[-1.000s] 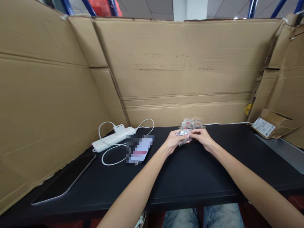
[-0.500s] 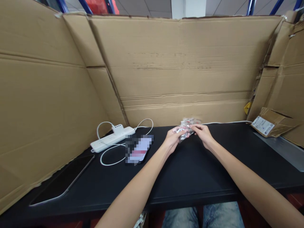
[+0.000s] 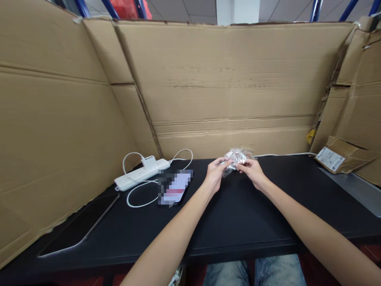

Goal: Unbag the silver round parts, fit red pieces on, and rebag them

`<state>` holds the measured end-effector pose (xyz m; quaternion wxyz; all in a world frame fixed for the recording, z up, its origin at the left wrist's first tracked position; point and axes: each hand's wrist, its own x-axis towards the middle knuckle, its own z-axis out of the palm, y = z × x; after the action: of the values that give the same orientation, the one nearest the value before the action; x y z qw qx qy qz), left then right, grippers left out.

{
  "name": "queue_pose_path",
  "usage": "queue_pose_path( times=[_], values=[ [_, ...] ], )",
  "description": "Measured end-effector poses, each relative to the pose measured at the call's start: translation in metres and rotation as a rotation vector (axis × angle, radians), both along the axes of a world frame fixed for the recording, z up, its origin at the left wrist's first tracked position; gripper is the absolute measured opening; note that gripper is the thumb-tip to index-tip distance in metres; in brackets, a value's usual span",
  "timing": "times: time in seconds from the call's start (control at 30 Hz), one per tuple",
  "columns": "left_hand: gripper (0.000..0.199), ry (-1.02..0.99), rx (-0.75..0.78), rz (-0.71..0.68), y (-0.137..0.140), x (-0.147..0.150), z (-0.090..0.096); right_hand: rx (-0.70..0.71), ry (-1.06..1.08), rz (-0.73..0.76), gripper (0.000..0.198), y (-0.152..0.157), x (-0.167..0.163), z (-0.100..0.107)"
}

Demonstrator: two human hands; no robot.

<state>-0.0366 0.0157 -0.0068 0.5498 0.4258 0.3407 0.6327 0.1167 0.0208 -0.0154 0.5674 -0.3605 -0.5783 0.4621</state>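
Note:
A crumpled clear plastic bag (image 3: 237,155) with shiny, silvery contents is held between both hands, just above the far part of the black table (image 3: 226,226). My left hand (image 3: 216,171) pinches the bag's left side, thumb and fingers closed on it. On the other side, my right hand (image 3: 252,171) grips the bag's right edge with thumb and fingertips. What lies inside the bag is too small and blurred by reflections to name.
Left of my hands lies a phone (image 3: 176,187) with a blurred screen, beside a white power strip (image 3: 143,174) with looped cable. A dark tablet (image 3: 80,224) rests at the far left. Cardboard walls (image 3: 226,79) enclose the table. An opened cardboard package (image 3: 342,154) sits at the right.
My right hand has shifted slightly left and lower on the bag. The bag is turned, with more of its silvery part showing between the hands.

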Motion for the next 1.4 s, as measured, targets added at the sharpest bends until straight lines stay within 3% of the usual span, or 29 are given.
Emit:
queue_pose_path(
  times=[0.17,0.37,0.8,1.0,1.4],
  values=[
    [0.033,0.08,0.024,-0.062,0.001,-0.003,0.0,0.007,0.063,-0.033,0.027,0.007,0.006,-0.002],
    [0.035,0.201,0.022,0.003,0.003,-0.003,-0.002,0.053,0.015,-0.134,0.026,0.012,0.009,-0.004],
    [0.027,0.394,0.198,-0.027,0.008,-0.005,-0.013,0.18,-0.082,-0.171,0.02,0.011,0.011,-0.001],
    [0.019,0.49,0.277,0.073,0.007,-0.007,-0.009,0.214,-0.079,-0.169,0.017,0.007,0.01,0.002],
    [0.025,0.424,0.207,0.119,0.009,-0.006,-0.006,0.186,-0.103,-0.205,0.024,0.012,0.01,-0.004]
  ],
)
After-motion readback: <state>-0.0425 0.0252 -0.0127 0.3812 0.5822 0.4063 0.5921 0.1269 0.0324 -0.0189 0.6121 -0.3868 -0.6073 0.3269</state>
